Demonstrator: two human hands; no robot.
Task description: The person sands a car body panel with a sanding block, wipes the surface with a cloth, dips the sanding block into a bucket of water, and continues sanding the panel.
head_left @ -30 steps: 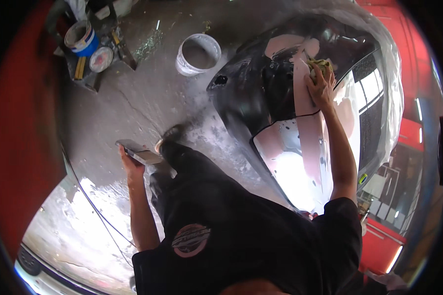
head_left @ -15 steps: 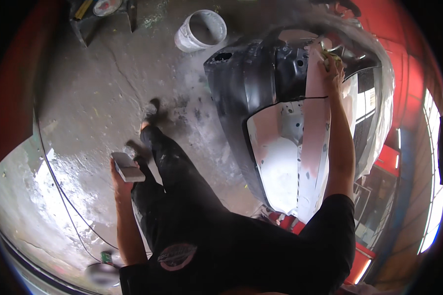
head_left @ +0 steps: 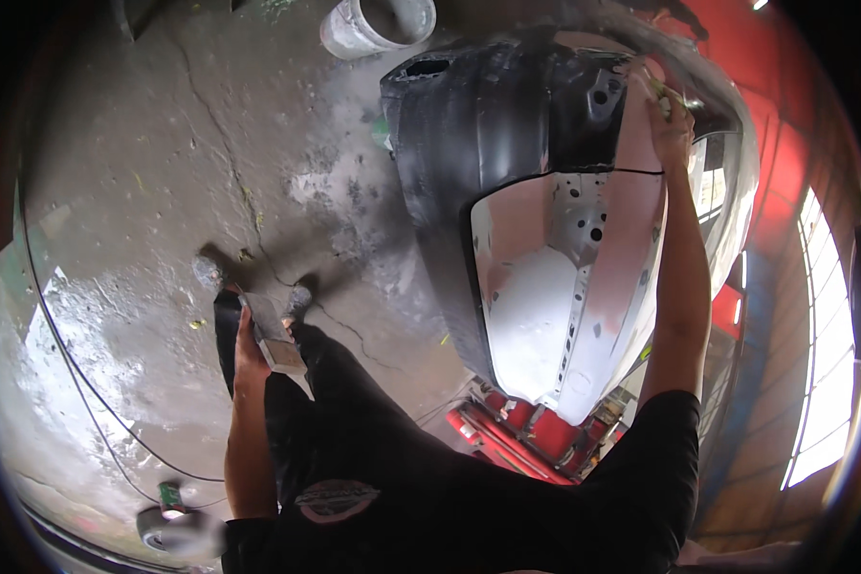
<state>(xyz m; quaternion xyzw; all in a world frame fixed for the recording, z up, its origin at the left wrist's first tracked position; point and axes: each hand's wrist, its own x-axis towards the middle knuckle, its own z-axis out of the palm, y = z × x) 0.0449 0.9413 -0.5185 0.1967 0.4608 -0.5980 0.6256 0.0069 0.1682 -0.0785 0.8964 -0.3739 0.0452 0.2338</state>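
Observation:
My left hand is closed round one side of a grey rectangular sanding block, held in the air in front of my legs. Its pale end points back toward me. Stretched far forward, my right hand presses a small crumpled yellow-green rag on the edge of a car body. The fingers partly hide the rag. Black paint covers the body's far and left parts, while pinkish primer and white patches show along the strip under my right arm and round the opening.
A white-smeared bucket stands on the floor beyond the car. Red metal equipment lies under the near end of the body. Dark hoses run over the cracked floor at left, near a green can.
My right hand has shifted slightly right along the car's edge with the rag. The sanding block has turned in my left hand. My feet have moved and the view has shifted.

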